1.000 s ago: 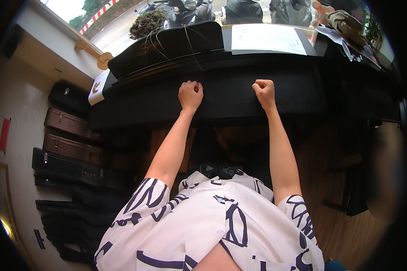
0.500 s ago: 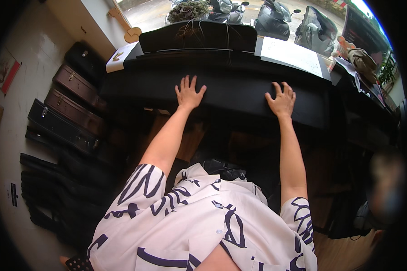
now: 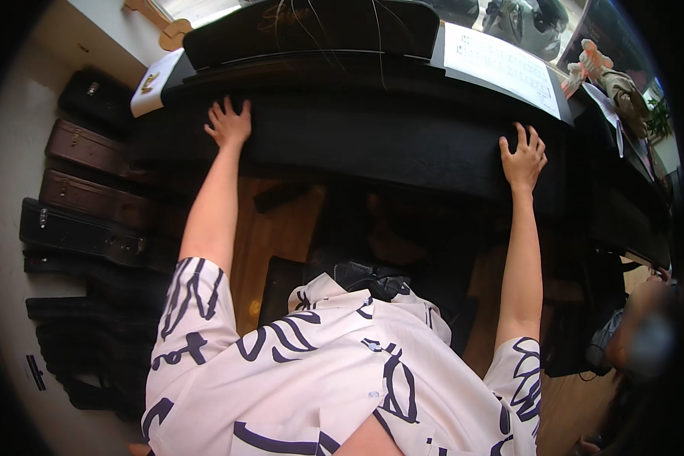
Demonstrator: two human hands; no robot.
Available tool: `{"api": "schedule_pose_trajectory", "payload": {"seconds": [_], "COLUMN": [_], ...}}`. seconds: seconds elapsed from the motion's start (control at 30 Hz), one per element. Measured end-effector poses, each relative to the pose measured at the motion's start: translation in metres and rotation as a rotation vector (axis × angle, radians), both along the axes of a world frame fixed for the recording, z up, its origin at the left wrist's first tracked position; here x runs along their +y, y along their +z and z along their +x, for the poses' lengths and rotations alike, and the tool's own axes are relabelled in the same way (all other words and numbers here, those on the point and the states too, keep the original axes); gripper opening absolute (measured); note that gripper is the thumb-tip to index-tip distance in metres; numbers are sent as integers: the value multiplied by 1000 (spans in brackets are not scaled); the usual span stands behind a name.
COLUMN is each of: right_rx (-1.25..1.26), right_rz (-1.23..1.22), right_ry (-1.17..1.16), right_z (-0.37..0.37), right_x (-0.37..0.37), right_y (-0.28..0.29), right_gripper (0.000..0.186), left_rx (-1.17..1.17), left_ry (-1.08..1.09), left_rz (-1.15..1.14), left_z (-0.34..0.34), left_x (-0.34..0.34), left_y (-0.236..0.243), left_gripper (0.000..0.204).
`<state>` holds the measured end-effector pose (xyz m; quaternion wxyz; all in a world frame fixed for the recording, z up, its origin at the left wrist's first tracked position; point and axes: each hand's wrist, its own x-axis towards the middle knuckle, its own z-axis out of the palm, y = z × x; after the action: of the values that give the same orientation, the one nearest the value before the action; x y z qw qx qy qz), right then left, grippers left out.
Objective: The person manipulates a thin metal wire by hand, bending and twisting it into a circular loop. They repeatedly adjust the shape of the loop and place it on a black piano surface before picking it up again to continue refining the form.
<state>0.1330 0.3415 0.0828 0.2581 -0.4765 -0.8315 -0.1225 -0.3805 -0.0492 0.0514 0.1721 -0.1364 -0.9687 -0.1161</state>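
Before me stands a black piano (image 3: 372,137) with its lid down over the keys. My left hand (image 3: 229,124) rests on the left part of the lid with its fingers spread. Near the lid's right end, my right hand (image 3: 524,158) lies with fingers apart and slightly bent. Neither hand holds anything. Behind the lid rises a black music rest (image 3: 311,32). A printed music sheet (image 3: 501,64) lies on the piano top at the right. At the left end of the top is a white paper (image 3: 153,85) with a gold-coloured mark.
Several instrument cases, among them a brown case (image 3: 91,194), are stacked along the left wall. A dark stool or bench edge (image 3: 281,281) shows below me. At right stand a cluttered black cabinet (image 3: 623,220) and a blurred person (image 3: 638,338). Scooters (image 3: 520,30) are outside the window.
My hands have moved farther apart along the lid, the left one leftward and the right one rightward. The view has tipped down slightly, so less of the window shows.
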Motion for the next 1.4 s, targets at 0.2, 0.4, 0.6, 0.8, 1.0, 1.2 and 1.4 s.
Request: {"api": "schedule_pose_trajectory", "payload": {"seconds": [0.2, 0.4, 0.6, 0.8, 1.0, 1.2, 1.4], "right_rx": [111, 156, 170, 120, 71, 34, 17], "right_rz": [64, -38, 8, 24, 33, 80, 36], "right_ry": [15, -83, -75, -40, -28, -1, -16], "right_z": [-6, -5, -10, -6, -5, -4, 1], "right_x": [31, 68, 61, 61, 57, 51, 31], "right_y": [13, 10, 8, 6, 7, 4, 7], "right_gripper": [27, 28, 25, 25, 23, 22, 25], "left_rx": [172, 214, 187, 191, 190, 176, 152], "left_ry": [76, 109, 106, 87, 66, 42, 9], "left_rz": [69, 58, 53, 66, 53, 35, 22], "left_z": [-56, -65, -64, -61, -58, -48, -27], "left_x": [5, 10, 6, 4, 3, -4, -9], "left_y": [-10, -8, -7, -7, -10, -14, -15], "left_gripper": [74, 67, 66, 66, 63, 63, 59]}}
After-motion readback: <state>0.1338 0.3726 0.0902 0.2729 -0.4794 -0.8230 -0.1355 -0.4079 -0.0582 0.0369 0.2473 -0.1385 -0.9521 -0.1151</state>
